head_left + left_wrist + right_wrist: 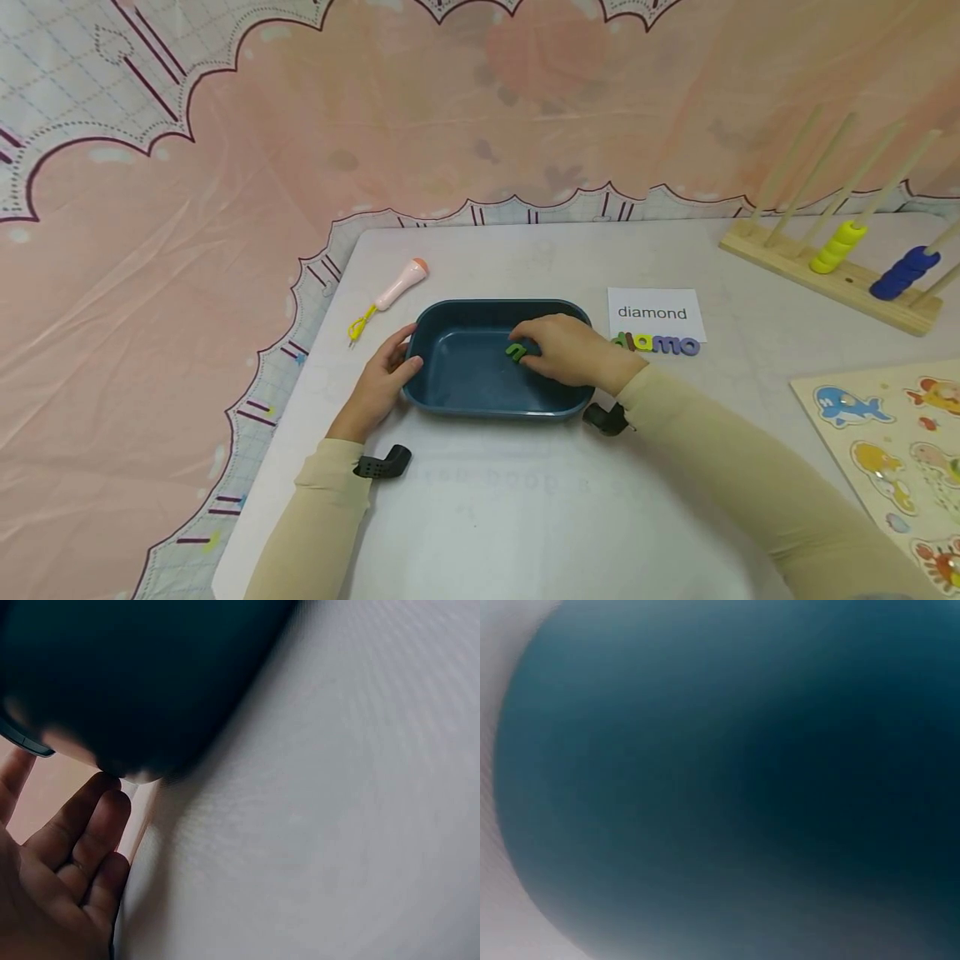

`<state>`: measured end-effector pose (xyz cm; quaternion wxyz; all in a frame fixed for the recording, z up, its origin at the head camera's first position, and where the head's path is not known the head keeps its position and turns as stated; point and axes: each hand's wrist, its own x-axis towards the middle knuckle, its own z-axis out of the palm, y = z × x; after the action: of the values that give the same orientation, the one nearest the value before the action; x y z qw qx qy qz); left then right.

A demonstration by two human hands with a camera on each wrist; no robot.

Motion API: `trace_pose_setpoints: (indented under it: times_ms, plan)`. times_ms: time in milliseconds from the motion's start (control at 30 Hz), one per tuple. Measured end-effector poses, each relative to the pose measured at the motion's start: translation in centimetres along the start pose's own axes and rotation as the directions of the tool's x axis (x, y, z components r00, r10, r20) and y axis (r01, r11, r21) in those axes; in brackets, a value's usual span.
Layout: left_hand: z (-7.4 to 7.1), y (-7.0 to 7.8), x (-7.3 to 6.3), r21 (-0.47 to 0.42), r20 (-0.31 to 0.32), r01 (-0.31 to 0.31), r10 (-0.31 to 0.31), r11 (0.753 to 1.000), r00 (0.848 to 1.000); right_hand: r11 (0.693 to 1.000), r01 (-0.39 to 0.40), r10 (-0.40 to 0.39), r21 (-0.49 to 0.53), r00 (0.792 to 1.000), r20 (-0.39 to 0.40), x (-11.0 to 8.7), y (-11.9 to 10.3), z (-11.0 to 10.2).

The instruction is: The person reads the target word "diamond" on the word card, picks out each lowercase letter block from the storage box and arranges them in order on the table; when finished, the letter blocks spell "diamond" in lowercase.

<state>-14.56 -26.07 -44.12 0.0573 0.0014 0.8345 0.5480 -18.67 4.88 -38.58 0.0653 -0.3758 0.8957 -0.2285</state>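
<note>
A dark blue tray (465, 408) with a raised rim sits on the table. My left hand (378, 383) holds its left end, thumb at the rim and fingers along the outer side; in the left wrist view those fingers lie partly bent against the tray. Reaching inside, my right hand (570, 350) pinches a green letter (515, 352), which looks like an n, between thumb and fingers. Just right of the tray, letters spelling "diamo" (663, 344) line the lower edge of a white card (657, 313) printed "diamond". The right wrist view shows only blurred blue tray.
A pink pen-like tool (401, 283) with a yellow end lies behind the tray on the left. At the back right stands a wooden peg stand (825, 275) with yellow and blue beads. An animal puzzle board (840, 458) is at the right edge.
</note>
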Motion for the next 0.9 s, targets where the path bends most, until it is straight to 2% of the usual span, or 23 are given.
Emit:
trace_pose_setpoints:
  times_ms: [167,500,733,900]
  plan:
    - [-0.1,-0.1,0.0,-0.008,0.0,-0.003,0.003,1.0,1.0,1.0,-0.015,0.016,-0.011,0.999,0.036,0.4,0.0,0.5]
    - [-0.1,0.0,0.0,-0.022,0.007,-0.008,0.008,1.0,1.0,0.993,-0.04,0.051,-0.114,0.994,0.093,0.9,0.3,1.5]
    - [-0.1,0.2,-0.1,-0.018,0.004,-0.025,0.025,1.0,1.0,0.988,-0.062,0.081,-0.144,0.988,0.13,1.0,0.1,1.5]
    - [0.0,0.2,-0.1,-0.019,0.005,-0.007,0.007,1.0,1.0,0.984,-0.065,0.091,-0.165,0.984,0.155,1.1,0.0,1.6]
